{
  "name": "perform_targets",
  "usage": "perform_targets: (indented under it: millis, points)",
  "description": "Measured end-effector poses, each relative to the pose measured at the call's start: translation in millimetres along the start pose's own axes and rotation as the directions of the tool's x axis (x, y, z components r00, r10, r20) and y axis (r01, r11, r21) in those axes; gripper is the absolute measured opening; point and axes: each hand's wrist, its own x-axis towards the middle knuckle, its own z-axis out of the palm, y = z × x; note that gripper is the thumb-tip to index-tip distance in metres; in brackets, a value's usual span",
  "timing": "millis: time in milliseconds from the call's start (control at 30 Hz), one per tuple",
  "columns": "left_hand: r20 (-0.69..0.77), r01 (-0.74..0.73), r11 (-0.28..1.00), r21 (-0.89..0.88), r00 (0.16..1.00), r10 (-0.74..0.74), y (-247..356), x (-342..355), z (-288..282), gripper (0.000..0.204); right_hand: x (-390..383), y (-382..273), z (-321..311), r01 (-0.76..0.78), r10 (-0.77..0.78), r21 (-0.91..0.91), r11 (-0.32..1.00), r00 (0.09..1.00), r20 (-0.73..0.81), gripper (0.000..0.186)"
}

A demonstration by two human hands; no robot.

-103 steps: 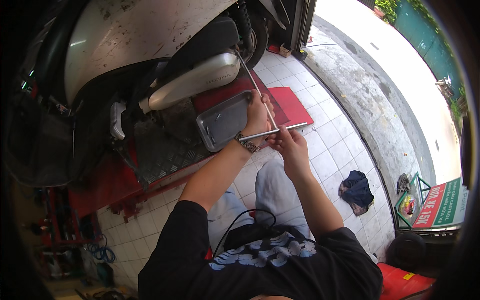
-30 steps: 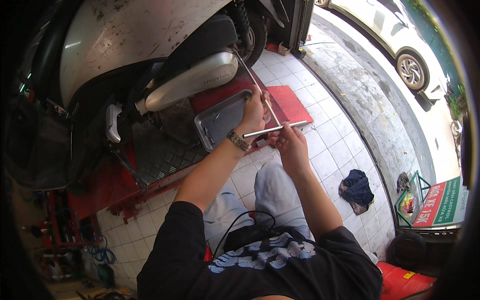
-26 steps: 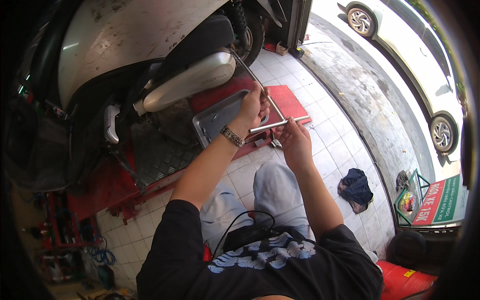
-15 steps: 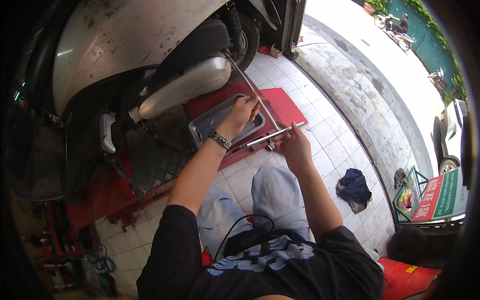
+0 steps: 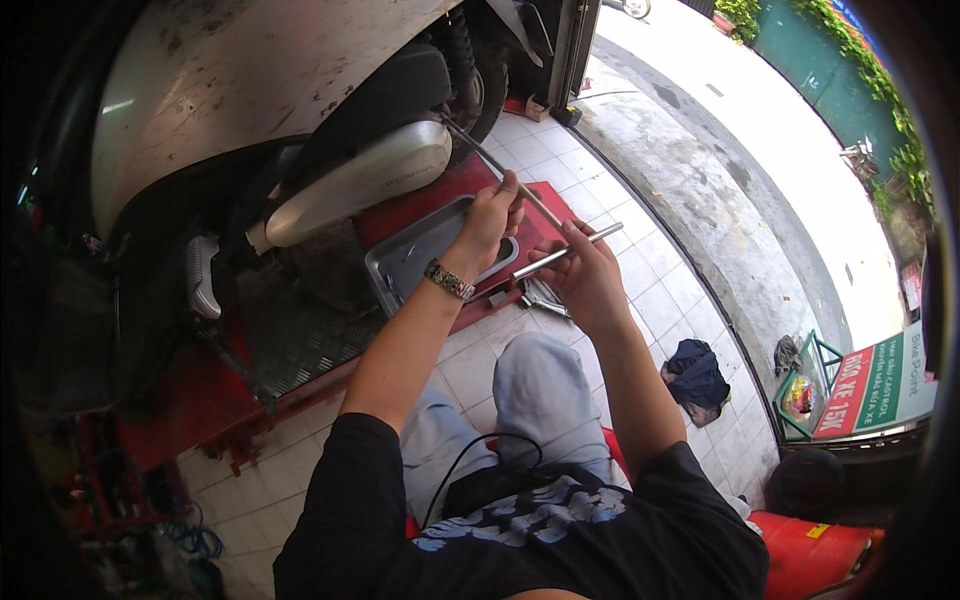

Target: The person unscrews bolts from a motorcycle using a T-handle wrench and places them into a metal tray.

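Both hands grip rods above the metal tray [image 5: 400,265]: left hand [image 5: 490,215] closed on the thin rod [image 5: 500,170], right hand [image 5: 585,270] on the silver bar [image 5: 565,250]. A slipping grip could drop either onto the tray.

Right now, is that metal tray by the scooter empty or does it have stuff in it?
Cannot tell fully: the metal tray shows bare bottom, but the left hand hides its far end.

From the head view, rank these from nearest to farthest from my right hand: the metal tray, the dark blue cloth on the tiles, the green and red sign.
Measured from the right hand:
1. Metal tray, just to its left on the red stand.
2. Dark blue cloth, lower right on the tiles.
3. Green and red sign, far right at the edge.
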Motion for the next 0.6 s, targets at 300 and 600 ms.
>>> perform_targets:
  millis: [300,600]
  points:
    - [-0.006,0.058,0.998,-0.005,0.998,-0.058,6,-3,-2,0.05,-1,9,5,0.07,-0.069,0.01,0.998,0.996,-0.047,0.041]
    - [0.031,0.004,0.99,-0.141,1.0,0.0,6,-9,-11,0.051,4,14,8,0.434,-0.379,-0.651,0.623,0.895,0.235,0.025]
